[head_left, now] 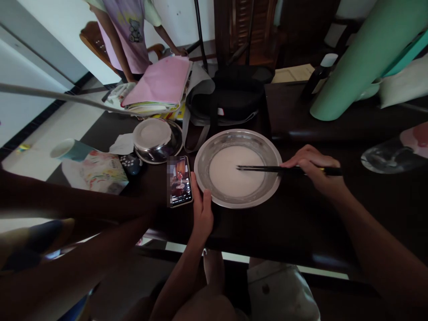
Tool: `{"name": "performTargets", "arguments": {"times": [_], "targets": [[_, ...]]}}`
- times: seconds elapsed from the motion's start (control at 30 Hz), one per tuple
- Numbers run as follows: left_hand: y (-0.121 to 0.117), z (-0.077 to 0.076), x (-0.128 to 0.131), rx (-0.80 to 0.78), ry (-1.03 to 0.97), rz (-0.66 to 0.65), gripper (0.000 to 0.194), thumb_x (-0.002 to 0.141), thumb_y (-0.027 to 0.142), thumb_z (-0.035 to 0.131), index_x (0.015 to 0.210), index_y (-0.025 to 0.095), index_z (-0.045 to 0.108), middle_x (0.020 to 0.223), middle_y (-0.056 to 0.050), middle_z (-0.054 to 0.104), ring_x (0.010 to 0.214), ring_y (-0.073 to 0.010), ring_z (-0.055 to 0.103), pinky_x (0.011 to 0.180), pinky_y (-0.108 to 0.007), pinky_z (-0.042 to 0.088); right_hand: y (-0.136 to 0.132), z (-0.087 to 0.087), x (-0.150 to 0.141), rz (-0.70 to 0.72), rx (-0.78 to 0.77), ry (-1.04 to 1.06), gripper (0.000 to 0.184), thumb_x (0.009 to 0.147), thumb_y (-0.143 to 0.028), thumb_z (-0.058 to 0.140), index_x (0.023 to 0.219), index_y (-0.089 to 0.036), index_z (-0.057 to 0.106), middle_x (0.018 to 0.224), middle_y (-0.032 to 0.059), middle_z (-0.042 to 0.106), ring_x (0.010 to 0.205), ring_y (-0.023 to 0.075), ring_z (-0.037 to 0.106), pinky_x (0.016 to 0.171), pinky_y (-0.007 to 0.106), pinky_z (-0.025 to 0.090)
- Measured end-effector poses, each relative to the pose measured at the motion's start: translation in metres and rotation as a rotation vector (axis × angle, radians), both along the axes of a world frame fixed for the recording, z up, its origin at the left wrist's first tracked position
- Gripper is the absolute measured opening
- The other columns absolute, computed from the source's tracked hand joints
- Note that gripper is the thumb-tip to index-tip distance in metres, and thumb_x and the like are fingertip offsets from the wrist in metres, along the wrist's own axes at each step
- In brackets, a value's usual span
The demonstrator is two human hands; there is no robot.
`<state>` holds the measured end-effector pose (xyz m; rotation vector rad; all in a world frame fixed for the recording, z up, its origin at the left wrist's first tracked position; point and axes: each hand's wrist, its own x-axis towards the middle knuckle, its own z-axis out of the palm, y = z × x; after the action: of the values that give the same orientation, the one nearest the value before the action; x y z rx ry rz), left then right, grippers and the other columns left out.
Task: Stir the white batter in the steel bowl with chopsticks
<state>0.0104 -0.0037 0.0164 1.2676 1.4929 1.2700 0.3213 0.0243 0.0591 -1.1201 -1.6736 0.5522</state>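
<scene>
Steel bowl (201, 165) stands on the dark table (254, 229), directly before the seated person; a white liquid (225, 178) covers its bottom. Black chopsticks (261, 169) reach in over the right rim, tips close together at the liquid, near the middle. Right hand (316, 167): fingers closed round the chopsticks, at the bowl's right edge. Left hand (203, 211): at the bowl's left rim, thumb and fingers slightly parted; I cannot tell how firmly it holds. Phone (182, 183), screen lit, lies just beside its fingers. Beyond: upturned metal dish (154, 136), black bag (236, 96), pink folder (160, 78) atop papers. Right rear: green cylinder (361, 62), dark bottle (316, 78) beside it. Across from me, another person (129, 42) stands by the folder.
</scene>
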Motion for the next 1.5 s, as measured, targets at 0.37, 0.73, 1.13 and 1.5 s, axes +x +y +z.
{"name": "performTargets", "arguments": {"times": [0.37,0.73,1.13,1.5], "targets": [[0.0002,0.0014,0.0,-0.013,0.001,-0.004,0.087,0.097,0.074,0.053,0.169,0.03,0.029,0.182,-0.003,0.015,0.169,-0.0263,0.011,0.137,-0.042,0.009,0.0002,-0.0024,0.0018,-0.01,0.017,-0.001,0.028,0.105,-0.035,0.06,0.092,-0.031,0.084,0.086,0.0011,0.081,0.08,0.0211,0.07,0.074,0.039,0.054],[0.0001,-0.0009,-0.0005,-0.006,-0.003,-0.001,0.083,0.097,0.074,0.052,0.167,0.032,0.034,0.181,-0.003,0.021,0.169,-0.0276,0.014,0.138,-0.045,0.009,-0.0011,0.0008,0.0005,-0.046,0.027,0.003,0.034,0.107,-0.038,0.056,0.087,-0.03,0.083,0.081,0.0028,0.079,0.075,0.0215,0.07,0.071,0.039,0.053],[-0.0003,0.0006,0.0001,-0.024,-0.008,-0.001,0.084,0.097,0.074,0.053,0.168,0.033,0.033,0.182,-0.002,0.017,0.169,-0.0275,0.014,0.137,-0.045,0.009,-0.0005,0.0004,0.0009,-0.002,0.003,0.009,0.035,0.107,-0.037,0.056,0.087,-0.03,0.084,0.08,0.0029,0.078,0.075,0.0203,0.069,0.068,0.038,0.054],[-0.0002,0.0004,0.0004,-0.017,0.005,0.002,0.084,0.099,0.071,0.052,0.169,0.031,0.03,0.182,-0.003,0.02,0.169,-0.0263,0.012,0.137,-0.043,0.01,-0.0009,-0.0006,-0.0004,0.029,-0.001,0.049,0.036,0.107,-0.036,0.056,0.085,-0.029,0.083,0.077,0.002,0.077,0.072,0.0189,0.068,0.068,0.036,0.053]]}}
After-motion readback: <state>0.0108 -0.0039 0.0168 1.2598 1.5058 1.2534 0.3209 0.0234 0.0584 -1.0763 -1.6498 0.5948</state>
